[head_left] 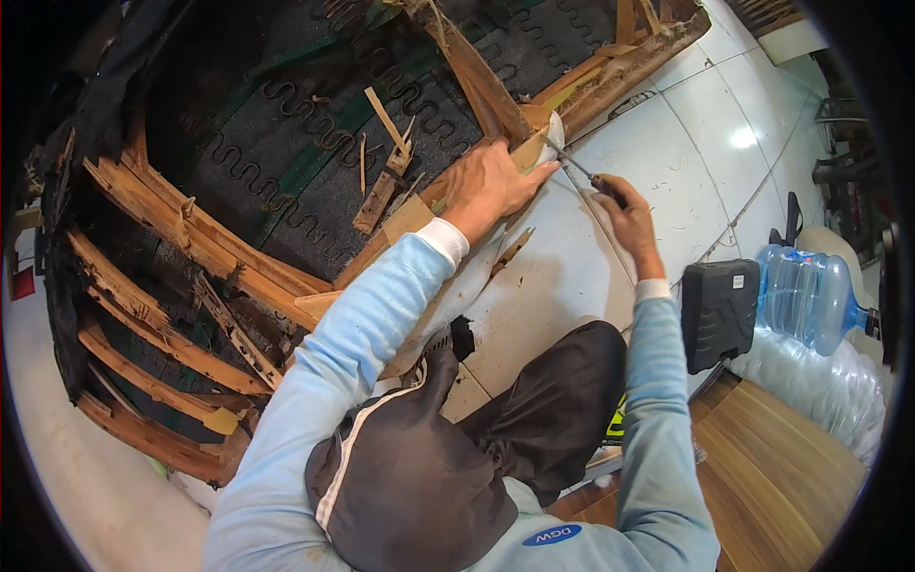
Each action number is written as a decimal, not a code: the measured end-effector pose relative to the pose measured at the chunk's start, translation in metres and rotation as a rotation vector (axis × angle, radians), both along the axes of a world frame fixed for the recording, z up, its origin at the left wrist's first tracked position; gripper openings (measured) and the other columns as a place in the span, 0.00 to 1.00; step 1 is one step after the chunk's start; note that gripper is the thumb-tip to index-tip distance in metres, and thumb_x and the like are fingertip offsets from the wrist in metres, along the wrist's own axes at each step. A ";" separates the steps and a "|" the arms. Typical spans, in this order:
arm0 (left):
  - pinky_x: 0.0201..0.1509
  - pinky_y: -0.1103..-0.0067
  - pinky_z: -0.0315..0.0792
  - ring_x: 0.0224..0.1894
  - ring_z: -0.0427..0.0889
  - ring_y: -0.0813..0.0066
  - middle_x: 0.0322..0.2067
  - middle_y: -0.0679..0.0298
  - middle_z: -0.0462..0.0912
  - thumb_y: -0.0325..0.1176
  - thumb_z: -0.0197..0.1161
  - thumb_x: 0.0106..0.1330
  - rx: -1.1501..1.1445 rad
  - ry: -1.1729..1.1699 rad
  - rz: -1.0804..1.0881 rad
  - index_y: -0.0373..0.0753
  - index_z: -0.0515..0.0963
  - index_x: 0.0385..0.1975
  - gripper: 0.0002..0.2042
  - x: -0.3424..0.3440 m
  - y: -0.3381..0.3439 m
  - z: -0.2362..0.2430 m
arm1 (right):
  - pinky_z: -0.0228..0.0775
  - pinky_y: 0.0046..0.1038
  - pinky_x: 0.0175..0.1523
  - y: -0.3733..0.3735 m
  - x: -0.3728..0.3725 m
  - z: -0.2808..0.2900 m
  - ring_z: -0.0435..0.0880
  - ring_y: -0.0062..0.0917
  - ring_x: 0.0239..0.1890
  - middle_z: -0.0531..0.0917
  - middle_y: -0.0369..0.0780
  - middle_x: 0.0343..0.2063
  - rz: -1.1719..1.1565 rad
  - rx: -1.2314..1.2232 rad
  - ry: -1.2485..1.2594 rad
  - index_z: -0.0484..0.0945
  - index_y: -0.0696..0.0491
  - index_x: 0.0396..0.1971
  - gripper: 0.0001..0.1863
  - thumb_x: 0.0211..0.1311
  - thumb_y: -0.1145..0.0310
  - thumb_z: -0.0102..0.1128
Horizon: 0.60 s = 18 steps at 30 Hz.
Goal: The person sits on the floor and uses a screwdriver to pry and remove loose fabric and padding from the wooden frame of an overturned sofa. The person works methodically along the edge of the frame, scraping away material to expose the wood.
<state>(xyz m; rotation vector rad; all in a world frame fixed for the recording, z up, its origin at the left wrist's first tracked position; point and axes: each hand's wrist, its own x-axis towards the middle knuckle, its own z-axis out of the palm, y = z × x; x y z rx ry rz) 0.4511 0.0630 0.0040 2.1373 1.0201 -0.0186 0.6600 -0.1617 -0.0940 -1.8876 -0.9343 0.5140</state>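
Observation:
A stripped wooden seat frame (219, 248) with wavy metal springs lies on the floor before me. My left hand (486, 186) grips its near wooden rail (376, 253), with the thumb reaching to the right along the edge. In my right hand (629, 219) is a screwdriver (581, 170), held by its dark handle. The thin metal shaft points up and left, its tip at the rail beside a scrap of white material (553, 133). Whether the tip is under that scrap I cannot tell.
Broken wood strips (383, 186) lie on the springs, and a splinter (510, 255) rests on the white tiles (658, 143). At the right stand a black tool case (721, 315), a blue water jug (805, 296) and a wood-grain panel (772, 458).

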 end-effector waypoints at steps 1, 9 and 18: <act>0.64 0.56 0.81 0.59 0.90 0.41 0.54 0.40 0.90 0.72 0.69 0.65 0.006 -0.015 0.010 0.30 0.85 0.56 0.43 0.000 -0.001 -0.001 | 0.81 0.29 0.59 -0.001 0.013 0.001 0.91 0.30 0.49 0.92 0.43 0.47 0.049 -0.042 0.078 0.87 0.56 0.57 0.18 0.69 0.74 0.75; 0.62 0.55 0.82 0.57 0.91 0.43 0.52 0.41 0.91 0.69 0.71 0.65 0.024 0.011 0.037 0.32 0.87 0.54 0.40 0.000 -0.002 0.004 | 0.81 0.29 0.61 0.008 0.034 0.047 0.91 0.28 0.52 0.93 0.42 0.51 0.170 -0.222 -0.052 0.87 0.56 0.58 0.18 0.71 0.72 0.74; 0.62 0.56 0.82 0.57 0.91 0.43 0.52 0.42 0.92 0.72 0.68 0.66 0.024 0.021 0.002 0.32 0.85 0.59 0.42 0.001 -0.002 0.003 | 0.81 0.32 0.60 0.011 0.030 0.042 0.90 0.27 0.51 0.93 0.42 0.50 0.205 -0.276 0.036 0.86 0.55 0.60 0.18 0.74 0.68 0.73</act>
